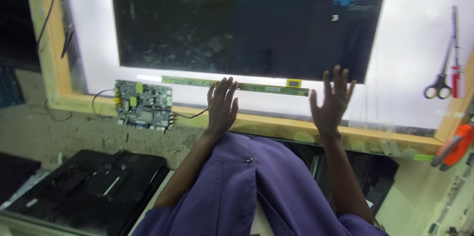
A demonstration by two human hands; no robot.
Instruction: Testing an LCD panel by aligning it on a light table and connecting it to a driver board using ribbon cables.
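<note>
The fingers of the left hand are spreading flat and slightly apart, gripping nothing, with their tips lying over the long narrow green circuit strip that is running along the bottom edge of the large dark flat display panel. The right hand is likewise opening wide, its fingers fanned and empty, their tips reaching up to the lower right corner of that dark panel; whether the palm is actually pressing on the surface cannot be told. Both hands are sitting below the panel, over the glowing white light-table surface on which the panel is lying, the left one near the middle of the strip and the right one just past its yellow-tagged end. Left of the panel's lower corner, a green square circuit board with small yellow parts is resting on the pale wooden frame that is bordering the lit surface, and a thin dark wire is running from it toward the left hand. Well to the right of the panel, a pair of scissors with black handles and a red-handled tool are hanging together. The purple sleeves are extending back from the wrists toward the viewer.
</note>
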